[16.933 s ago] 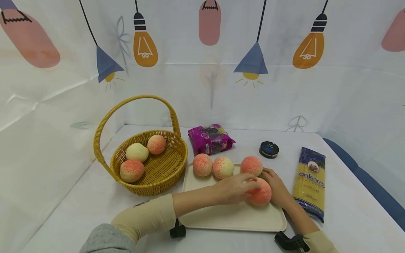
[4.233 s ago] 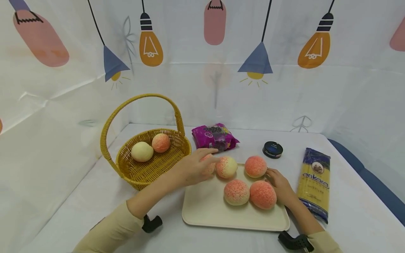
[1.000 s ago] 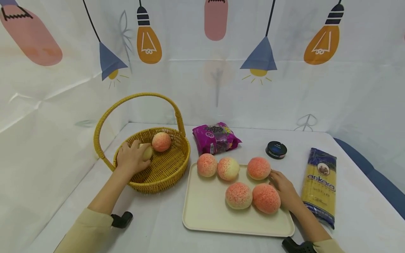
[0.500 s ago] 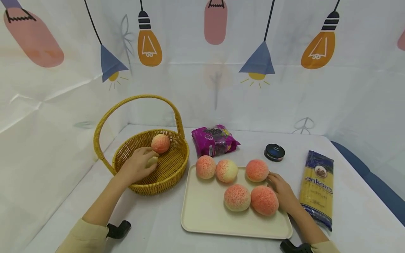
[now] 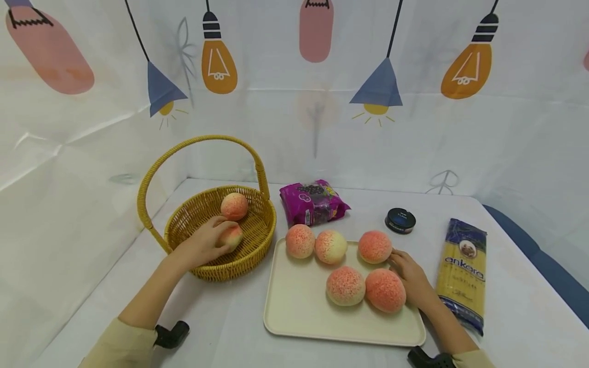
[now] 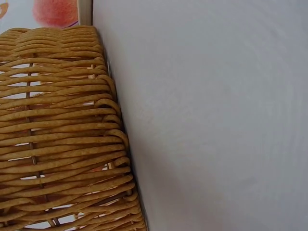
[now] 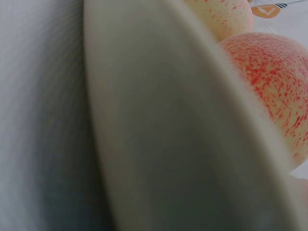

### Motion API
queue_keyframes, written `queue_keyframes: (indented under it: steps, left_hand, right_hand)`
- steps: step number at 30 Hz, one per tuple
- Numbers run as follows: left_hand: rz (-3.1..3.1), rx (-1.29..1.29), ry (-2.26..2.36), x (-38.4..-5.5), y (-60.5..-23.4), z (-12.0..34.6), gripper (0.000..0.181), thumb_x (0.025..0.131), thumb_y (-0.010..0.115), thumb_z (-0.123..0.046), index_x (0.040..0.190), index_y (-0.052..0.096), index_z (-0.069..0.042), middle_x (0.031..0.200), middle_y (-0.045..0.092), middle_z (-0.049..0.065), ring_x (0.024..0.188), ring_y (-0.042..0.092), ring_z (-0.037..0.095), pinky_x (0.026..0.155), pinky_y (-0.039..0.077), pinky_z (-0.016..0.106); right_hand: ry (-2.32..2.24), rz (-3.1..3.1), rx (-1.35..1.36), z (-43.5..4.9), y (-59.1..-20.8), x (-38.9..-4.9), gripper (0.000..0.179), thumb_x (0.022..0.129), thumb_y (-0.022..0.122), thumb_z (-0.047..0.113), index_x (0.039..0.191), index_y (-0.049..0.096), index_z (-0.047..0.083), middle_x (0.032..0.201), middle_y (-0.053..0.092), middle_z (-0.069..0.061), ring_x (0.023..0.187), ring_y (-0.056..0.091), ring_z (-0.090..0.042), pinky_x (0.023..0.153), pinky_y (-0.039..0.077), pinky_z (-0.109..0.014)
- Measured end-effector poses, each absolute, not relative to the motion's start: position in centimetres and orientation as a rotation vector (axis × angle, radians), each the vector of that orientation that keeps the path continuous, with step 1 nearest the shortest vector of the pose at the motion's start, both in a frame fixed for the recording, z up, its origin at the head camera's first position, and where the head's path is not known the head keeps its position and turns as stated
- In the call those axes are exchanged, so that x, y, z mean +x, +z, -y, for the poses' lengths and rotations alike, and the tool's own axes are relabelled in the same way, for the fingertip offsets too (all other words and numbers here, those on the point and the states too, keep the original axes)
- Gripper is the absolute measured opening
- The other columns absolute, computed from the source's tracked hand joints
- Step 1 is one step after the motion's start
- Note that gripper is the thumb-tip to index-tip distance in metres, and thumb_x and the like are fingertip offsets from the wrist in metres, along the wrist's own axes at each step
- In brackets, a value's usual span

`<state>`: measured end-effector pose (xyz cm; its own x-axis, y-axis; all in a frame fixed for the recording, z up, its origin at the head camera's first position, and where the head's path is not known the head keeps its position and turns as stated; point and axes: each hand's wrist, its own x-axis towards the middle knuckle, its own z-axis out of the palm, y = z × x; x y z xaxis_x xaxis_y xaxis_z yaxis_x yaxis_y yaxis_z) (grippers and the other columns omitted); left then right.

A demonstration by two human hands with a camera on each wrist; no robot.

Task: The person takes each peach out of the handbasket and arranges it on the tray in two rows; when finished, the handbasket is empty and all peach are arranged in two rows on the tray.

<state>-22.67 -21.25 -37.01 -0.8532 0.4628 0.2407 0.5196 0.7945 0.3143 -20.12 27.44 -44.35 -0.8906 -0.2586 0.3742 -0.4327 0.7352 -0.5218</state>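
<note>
My left hand [image 5: 204, 245] is inside the wicker basket [image 5: 259, 250], its fingers and thumb holding a pale peach with a red blush [image 5: 233, 237]. Just behind, another peach [image 5: 234, 206] lies in the basket. Several peaches sit on the cream tray [image 5: 299, 322]: two stand along its back left, one pinkish peach [image 5: 375, 247] at the back right and two nearer the middle. At the tray's right rim rests my right hand [image 5: 411, 281], its fingertips right beside the pinkish peach and the red front peach [image 5: 385, 290]. In the left wrist view only wicker wall [image 6: 57, 139] and tablecloth show.
Behind the tray lie a purple snack packet [image 5: 314, 203] and a round black tin [image 5: 400, 221]. A yellow and blue ankara pasta packet [image 5: 462, 276] lies right of my right hand. The basket's tall handle [image 5: 202, 138] arches over its bowl.
My left hand has shifted right within the basket, and the pale peach has come along, showing its red side. Earlier, a peach went from the basket to the tray. My right hand stays put.
</note>
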Motion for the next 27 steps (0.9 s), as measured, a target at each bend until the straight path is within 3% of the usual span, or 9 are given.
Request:
queue_keyframes:
  steps: [12,20,27]
  left_hand:
    - [2.784,-0.857,-0.594,-24.2,-37.9,20.7,0.057,0.076,0.074,-0.015,0.125,0.049,-0.003,0.128,0.042,0.026,0.109,0.048,0.044,0.087,0.040,0.056]
    - [2.754,-0.871,-0.643,-24.4,-37.6,20.1,0.049,0.080,0.071,-0.019,0.123,0.052,-0.008,0.126,0.045,0.018,0.105,0.052,0.035,0.085,0.043,0.050]
    - [2.651,-0.967,-0.562,-24.6,-38.0,19.7,0.034,0.078,0.073,-0.018,0.109,0.059,-0.011,0.116,0.050,0.016,0.094,0.056,0.032,0.082,0.046,0.047]
  right_hand:
    - [0.926,2.692,0.523,-27.4,-44.1,-20.1,0.030,0.087,0.052,-0.001,0.116,0.054,-0.010,0.124,0.048,-0.025,0.116,0.042,-0.044,0.095,0.032,-0.057]
    - [0.914,2.686,0.531,-27.5,-44.1,-20.1,0.029,0.087,0.052,-0.003,0.115,0.055,-0.010,0.123,0.048,-0.025,0.115,0.044,-0.044,0.094,0.033,-0.056]
    - [0.894,2.683,0.541,-27.5,-44.2,-20.1,0.029,0.086,0.052,-0.004,0.114,0.055,-0.011,0.121,0.049,-0.026,0.112,0.045,-0.044,0.092,0.034,-0.058]
